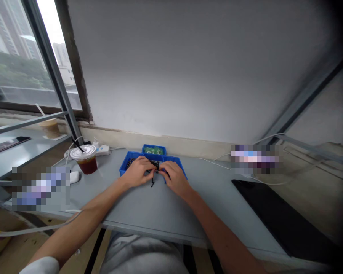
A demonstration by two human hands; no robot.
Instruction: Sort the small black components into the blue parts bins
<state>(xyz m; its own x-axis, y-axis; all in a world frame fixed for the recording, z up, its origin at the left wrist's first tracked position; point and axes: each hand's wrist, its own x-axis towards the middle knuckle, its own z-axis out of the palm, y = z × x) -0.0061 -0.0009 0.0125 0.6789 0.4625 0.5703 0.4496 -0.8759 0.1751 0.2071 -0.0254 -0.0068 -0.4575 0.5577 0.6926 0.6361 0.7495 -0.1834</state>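
Note:
My left hand (140, 172) and my right hand (174, 176) meet in front of the blue bins, fingertips pinched together. Between them is a small black part (157, 166), mostly covered by the fingers, so its kind is unclear. A thin black piece (152, 183) with a wider end hangs below the left fingertips; whether it joins the held part I cannot tell. Behind the left hand, a blue bin (122, 167) holds many small dark pieces. Another blue bin (183, 167) sits behind the right hand, its inside partly hidden. Green pieces lie in a smaller blue bin (154, 146) at the back.
A lidded cup of dark drink (87, 161) with a black straw stands at left, near a white power strip (103, 150). A black mat (274, 217) lies at right. Blurred-out patches cover items on both sides. Metal frame bars flank the grey table (148, 213); cables run along the wall.

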